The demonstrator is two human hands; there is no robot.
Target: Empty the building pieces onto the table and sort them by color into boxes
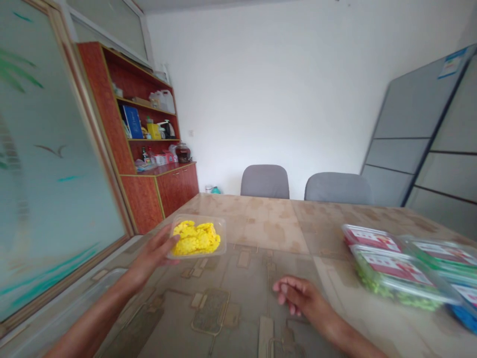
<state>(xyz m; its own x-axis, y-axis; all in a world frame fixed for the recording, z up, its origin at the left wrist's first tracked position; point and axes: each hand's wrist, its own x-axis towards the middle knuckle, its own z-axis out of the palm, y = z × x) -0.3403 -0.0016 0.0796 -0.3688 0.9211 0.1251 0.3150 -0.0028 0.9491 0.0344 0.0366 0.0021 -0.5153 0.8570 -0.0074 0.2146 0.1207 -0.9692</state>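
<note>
On the left side of the table, my left hand [158,248] grips the near left edge of a clear plastic container [220,248]. Bright yellow flat pieces [197,238] fill it, some with scalloped outlines; their exact kind is hard to make out. The container is tilted toward me. My right hand [298,296] hovers over the middle of the table with fingers loosely bent and nothing visible in it. To its right sit several lidded clear containers with red-and-white labels, among them one with light green pieces [398,278].
The patterned table [257,223] spreads out before me. A clear tray or lid [108,283] lies at its left edge. Two grey chairs [264,181] stand behind it. A red-brown cabinet [160,189] is at the left, a grey fridge-like cabinet [406,109] at the right.
</note>
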